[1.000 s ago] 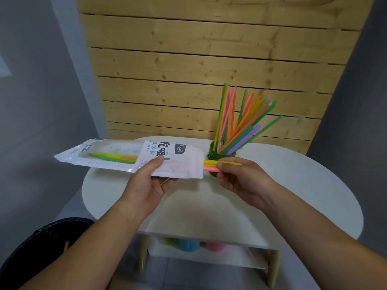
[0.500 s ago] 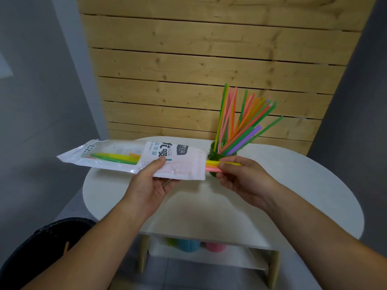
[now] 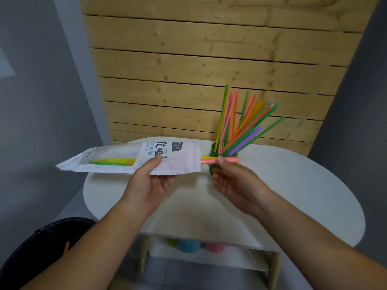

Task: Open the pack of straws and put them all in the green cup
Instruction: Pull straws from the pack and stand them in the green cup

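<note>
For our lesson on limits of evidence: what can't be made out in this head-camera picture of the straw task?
Head view:
Green cup: mostly behind the right hand and the straws it pinches.
Straws left in the pack: count hidden by its printed label.
Shelf cups: tops cut by the table.
Black bin: cut by frame edge.

1. Left hand (image 3: pixel 149 186) grips the straw pack (image 3: pixel 117 159), thumb on top.
2. Right hand (image 3: pixel 237 183) pinches pink and yellow straws (image 3: pixel 209 160) at the pack's open end.
3. Green cup (image 3: pixel 213 150) stands just behind its fingers (image 3: pixel 222 174).

One pack (image 3: pixel 129 158), one green cup (image 3: pixel 214 152), three shelf cups (image 3: pixel 188 245), straws (image 3: pixel 249 137) uncountable.
</note>
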